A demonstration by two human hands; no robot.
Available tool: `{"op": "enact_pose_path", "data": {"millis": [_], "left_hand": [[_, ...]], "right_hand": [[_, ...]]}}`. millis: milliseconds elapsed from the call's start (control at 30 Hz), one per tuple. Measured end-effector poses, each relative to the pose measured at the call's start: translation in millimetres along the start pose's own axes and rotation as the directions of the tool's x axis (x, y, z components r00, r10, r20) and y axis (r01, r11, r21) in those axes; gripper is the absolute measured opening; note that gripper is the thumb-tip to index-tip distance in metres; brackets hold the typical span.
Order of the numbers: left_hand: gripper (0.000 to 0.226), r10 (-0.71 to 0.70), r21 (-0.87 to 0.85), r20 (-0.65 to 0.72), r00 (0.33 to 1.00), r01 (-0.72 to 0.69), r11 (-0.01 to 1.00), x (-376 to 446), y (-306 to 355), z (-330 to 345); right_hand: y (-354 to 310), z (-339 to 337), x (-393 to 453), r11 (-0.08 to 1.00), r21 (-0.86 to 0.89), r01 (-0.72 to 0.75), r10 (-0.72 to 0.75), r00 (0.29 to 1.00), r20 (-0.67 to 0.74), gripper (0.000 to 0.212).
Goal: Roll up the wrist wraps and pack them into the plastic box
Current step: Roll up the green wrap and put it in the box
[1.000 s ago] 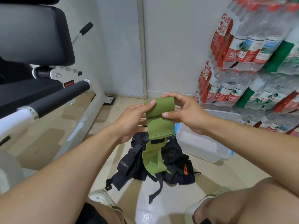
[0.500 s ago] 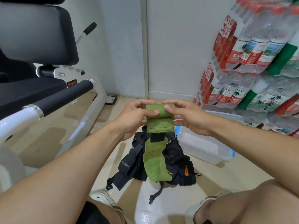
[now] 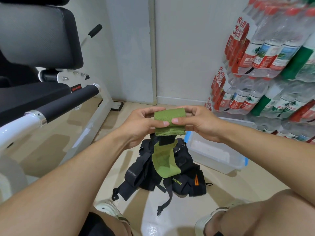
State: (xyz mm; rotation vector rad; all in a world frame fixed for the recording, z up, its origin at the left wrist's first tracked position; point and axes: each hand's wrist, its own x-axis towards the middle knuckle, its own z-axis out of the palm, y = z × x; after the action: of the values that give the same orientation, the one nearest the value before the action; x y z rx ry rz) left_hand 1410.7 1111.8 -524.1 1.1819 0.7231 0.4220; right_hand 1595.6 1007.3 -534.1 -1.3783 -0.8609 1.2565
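Green wrist wrap (image 3: pixel 169 114) perhaps half-rolled, both hands.

both hands (image 3: pixel 143 123) (image 3: pixel 196 122) pinch green wrist wrap (image 3: pixel 169 120) roll.

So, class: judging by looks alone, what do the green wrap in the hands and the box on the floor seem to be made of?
Green wrap: apparently woven fabric, matte; it shows a fine textured weave and bends softly into a roll.
Box: apparently translucent plastic, smooth, slightly glossy; the floor shows dimly through its walls, and it has blue clips.
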Motion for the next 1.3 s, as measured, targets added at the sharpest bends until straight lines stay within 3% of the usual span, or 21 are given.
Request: {"op": "enact_pose_path", "data": {"millis": [267,600,833,933,1033,1300], "left_hand": [[0.06,0.042,0.075,-0.027,0.999,-0.04,0.996,1.9,-1.9,0.8],[0.039,-0.105,0.145,0.048,0.993,0.097,0.985,-3.5,1.6,4.3],[0.051,-0.154,0.183,0.036,0.987,0.145,0.972,-6.8,6.6,6.3],[0.045,-0.15,0.21,0.035,0.988,0.139,0.968,-6.4,8.4,3.7],[0.034,-0.123,0.216,0.045,0.991,0.111,0.97,-5.4,9.5,1.3],[0.044,-0.04,-0.002,0.068,0.997,0.04,0.999,-3.9,9.7,-0.2]], "right_hand": [[-0.1,1.7,0.2,0.996,-0.084,0.034,-0.037,0.999,-0.035,0.049],[-1.7,6.7,-0.2,0.985,-0.082,0.149,-0.152,0.988,-0.03,0.053],[0.7,8.5,0.8,0.967,-0.086,0.239,-0.245,0.967,-0.065,0.056],[1.0,8.4,0.9,0.967,-0.074,0.245,-0.249,0.967,-0.055,0.056],[-0.4,8.4,0.1,0.973,-0.025,0.228,-0.229,0.973,-0.032,0.056],[-5.0,3.9,-4.8,0.994,0.105,0.037,-0.045,0.996,0.073,0.056]]}}
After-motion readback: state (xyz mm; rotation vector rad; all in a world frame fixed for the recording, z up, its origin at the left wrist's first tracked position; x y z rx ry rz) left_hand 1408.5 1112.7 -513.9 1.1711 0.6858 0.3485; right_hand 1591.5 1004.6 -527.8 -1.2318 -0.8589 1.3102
